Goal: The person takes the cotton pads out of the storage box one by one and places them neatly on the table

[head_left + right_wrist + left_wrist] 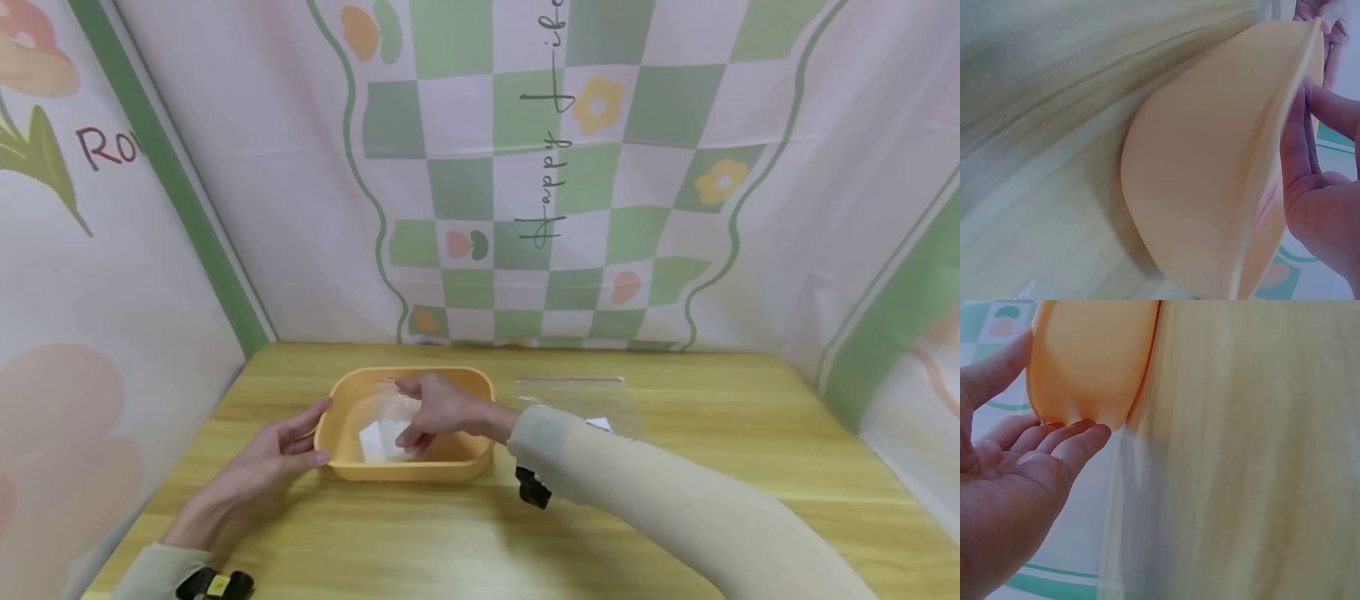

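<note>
A yellow plastic basin stands on the table. My left hand grips its left end, and in the left wrist view the fingertips press on the basin's end wall. My right hand reaches down inside the basin, pinching a clear zip bag with a red line at its top. White pieces lie in or under that bag; which, I cannot tell. In the right wrist view the basin's wall hides part of the right hand.
Flat on the wood-grain table, right of the basin, lies another clear zip bag with a small white piece, partly behind the right sleeve. A printed cloth hangs along the table's back edge.
</note>
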### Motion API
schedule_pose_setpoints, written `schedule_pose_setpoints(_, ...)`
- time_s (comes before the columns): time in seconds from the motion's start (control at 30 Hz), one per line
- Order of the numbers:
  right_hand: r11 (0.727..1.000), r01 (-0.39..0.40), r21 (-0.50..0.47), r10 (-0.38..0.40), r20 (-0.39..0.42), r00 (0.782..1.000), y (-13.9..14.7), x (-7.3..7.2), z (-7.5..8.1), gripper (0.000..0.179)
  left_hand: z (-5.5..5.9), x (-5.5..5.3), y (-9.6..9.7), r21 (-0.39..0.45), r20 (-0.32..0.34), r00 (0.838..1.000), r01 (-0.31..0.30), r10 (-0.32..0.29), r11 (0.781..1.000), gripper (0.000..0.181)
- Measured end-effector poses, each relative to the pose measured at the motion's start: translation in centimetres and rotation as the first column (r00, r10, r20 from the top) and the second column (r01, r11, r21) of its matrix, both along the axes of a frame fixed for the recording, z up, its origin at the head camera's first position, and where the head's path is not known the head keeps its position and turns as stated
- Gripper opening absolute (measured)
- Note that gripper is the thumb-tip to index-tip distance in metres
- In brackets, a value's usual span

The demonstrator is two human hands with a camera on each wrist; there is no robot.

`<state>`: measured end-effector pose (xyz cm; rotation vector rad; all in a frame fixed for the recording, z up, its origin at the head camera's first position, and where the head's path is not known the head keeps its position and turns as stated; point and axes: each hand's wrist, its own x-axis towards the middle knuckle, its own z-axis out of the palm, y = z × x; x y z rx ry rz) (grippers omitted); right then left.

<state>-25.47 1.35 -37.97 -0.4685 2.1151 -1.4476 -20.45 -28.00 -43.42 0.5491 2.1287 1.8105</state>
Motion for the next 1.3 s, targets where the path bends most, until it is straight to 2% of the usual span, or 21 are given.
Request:
schedule_pose_setpoints(0.53,0.987,-0.157,0.042,0.159,-0.060,0.985,1.2,0.3,1.6,0.100,-0.1,0.0,0.0,0.012,0.003,1.000,-0.004,0.004,1.000,0.086)
schedule_pose_setpoints(0.8,0.985,-0.142,0.100,0.156,-0.146,0.977,2.1,0.7,2.2,0.106,0.2,0.3,0.1,-0.002,0.016,1.000,0.003,-0.003,1.000,0.086)
schedule_pose_setpoints(0.9,0.977,-0.123,0.176,0.162,-0.227,0.960,2.6,0.8,2.6,0.110,0.3,0.3,0.1,0.003,0.013,1.000,-0.004,0.004,1.000,0.086)
schedule_pose_setpoints(0.97,0.975,-0.115,0.190,0.164,-0.265,0.950,2.9,0.8,2.9,0.112,0.2,0.3,0.2,0.004,0.008,1.000,-0.005,0.005,1.000,0.085)
schedule_pose_setpoints(1.17,0.983,-0.136,0.120,0.164,-0.265,0.950,4.1,0.8,3.8,0.114,0.2,0.3,0.1,-0.007,-0.003,1.000,-0.003,0.003,1.000,0.084)
schedule_pose_setpoints(1.3,0.981,-0.168,0.102,0.190,-0.281,0.941,5.1,0.5,4.7,0.114,0.3,0.3,0.1,-0.009,0.004,1.000,-0.004,0.004,1.000,0.085)
